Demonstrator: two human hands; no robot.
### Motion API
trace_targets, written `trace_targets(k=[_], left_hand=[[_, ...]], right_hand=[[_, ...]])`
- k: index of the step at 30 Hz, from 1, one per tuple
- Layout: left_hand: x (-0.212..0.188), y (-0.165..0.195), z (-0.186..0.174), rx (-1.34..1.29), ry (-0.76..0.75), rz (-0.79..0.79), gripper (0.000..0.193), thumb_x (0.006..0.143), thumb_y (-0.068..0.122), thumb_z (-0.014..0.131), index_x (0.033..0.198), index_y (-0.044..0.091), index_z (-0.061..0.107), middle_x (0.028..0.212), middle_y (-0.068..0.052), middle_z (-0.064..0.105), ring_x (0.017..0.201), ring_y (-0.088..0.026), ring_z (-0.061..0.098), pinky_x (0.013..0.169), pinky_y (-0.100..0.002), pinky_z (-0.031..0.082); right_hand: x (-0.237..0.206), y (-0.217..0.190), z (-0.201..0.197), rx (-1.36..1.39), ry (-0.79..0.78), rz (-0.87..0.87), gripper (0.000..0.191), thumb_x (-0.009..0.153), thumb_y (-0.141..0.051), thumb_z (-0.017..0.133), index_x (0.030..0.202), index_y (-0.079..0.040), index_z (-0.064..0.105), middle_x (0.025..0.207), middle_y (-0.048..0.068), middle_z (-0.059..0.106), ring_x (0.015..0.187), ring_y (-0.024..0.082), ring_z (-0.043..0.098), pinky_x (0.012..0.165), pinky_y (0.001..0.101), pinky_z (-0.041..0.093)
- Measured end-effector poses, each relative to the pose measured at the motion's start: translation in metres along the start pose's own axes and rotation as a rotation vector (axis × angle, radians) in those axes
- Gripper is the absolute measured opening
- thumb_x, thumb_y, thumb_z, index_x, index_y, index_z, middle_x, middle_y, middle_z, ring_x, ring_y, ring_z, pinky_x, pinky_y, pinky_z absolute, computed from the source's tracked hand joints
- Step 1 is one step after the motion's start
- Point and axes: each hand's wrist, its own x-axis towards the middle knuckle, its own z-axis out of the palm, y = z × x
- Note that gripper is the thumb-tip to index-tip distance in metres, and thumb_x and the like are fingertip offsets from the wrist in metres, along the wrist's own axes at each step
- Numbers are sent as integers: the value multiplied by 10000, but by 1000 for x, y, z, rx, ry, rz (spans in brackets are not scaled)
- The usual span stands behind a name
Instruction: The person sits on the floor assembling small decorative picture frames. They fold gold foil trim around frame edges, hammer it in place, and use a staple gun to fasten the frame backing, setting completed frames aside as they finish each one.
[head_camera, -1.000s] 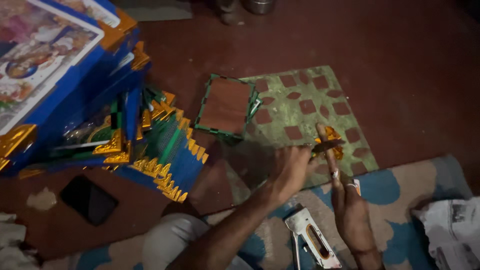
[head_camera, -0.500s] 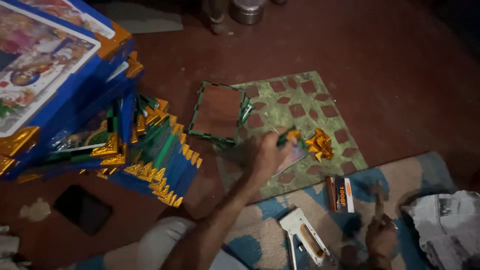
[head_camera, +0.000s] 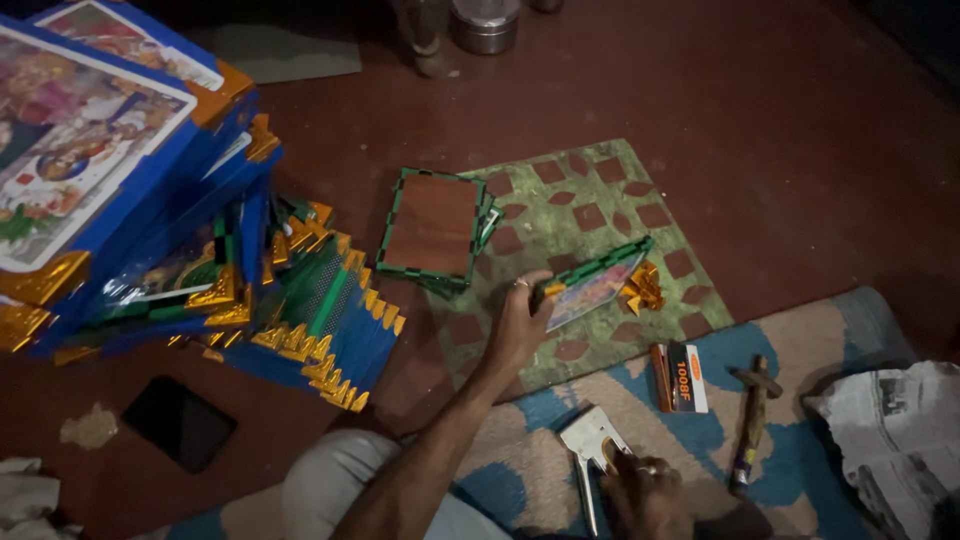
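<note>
My left hand (head_camera: 518, 322) grips the near end of a small green-framed picture (head_camera: 592, 284) and holds it tilted up on its edge over a green patterned mat (head_camera: 600, 190). A cluster of gold foil corner pieces (head_camera: 643, 290) lies at the picture's right end. Low in the view, my right hand (head_camera: 648, 492) closes around the handle of a metal staple gun (head_camera: 592, 440) that lies on a blue and beige rug (head_camera: 800, 340). Another green-framed picture (head_camera: 432, 225) lies face down on the mat, its brown backing up.
A tall stack of blue framed pictures with gold corners (head_camera: 100, 160) fills the left. A small staple box (head_camera: 680, 378), a hammer (head_camera: 750, 420) and crumpled newspaper (head_camera: 900, 440) lie at the right. A dark phone (head_camera: 180, 422) rests on the red floor; metal vessels (head_camera: 485, 22) stand at the top.
My right hand left the gold corner pieces, drew back toward me and closed on the staple gun. My left hand took the green-framed picture and tipped it up on its edge.
</note>
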Motion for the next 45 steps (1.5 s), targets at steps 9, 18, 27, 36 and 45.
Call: trace_targets(k=[9, 18, 27, 36, 45], left_hand=[[-22, -12, 3, 312, 175, 253, 316, 839, 105, 831, 1122, 4, 735, 958, -196, 747, 917, -321, 707, 836, -417, 532], [-54, 10, 14, 60, 103, -30, 337, 924, 95, 713, 1246, -5, 692, 964, -168, 764, 818, -188, 741, 684, -339, 573], [-55, -9, 23, -6, 90, -100, 342, 930, 89, 705, 1267, 26, 693, 948, -187, 760, 807, -198, 748, 691, -343, 565], [-61, -5, 22, 33, 87, -144, 388, 897, 16, 664, 1280, 51, 719, 879, -233, 727, 743, -260, 724, 692, -371, 551], [-66, 4, 17, 146, 145, 99, 384, 878, 24, 741, 1262, 39, 720, 1020, -234, 739, 924, -312, 742, 741, -387, 565]], right_hand=[[-9, -57, 4, -207, -17, -51, 1069, 634, -636, 809, 1496, -94, 481, 1303, 212, 617, 1198, 420, 582, 1010, 536, 485], [15, 1, -8, 1058, -166, 577, 666, 919, -351, 612, 1498, -50, 475, 1340, 171, 618, 1158, 327, 617, 957, 514, 521], [45, -74, -113, 672, -278, 116, 492, 991, -419, 539, 1221, 5, 635, 1002, 145, 675, 970, 269, 628, 889, 415, 480], [86, -99, -133, 221, -327, 7, 556, 993, -473, 470, 956, 68, 593, 771, 253, 661, 707, 360, 677, 613, 487, 553], [101, -79, -115, 15, -115, -269, 472, 1026, -413, 560, 926, 44, 622, 835, 311, 625, 822, 477, 621, 688, 545, 466]])
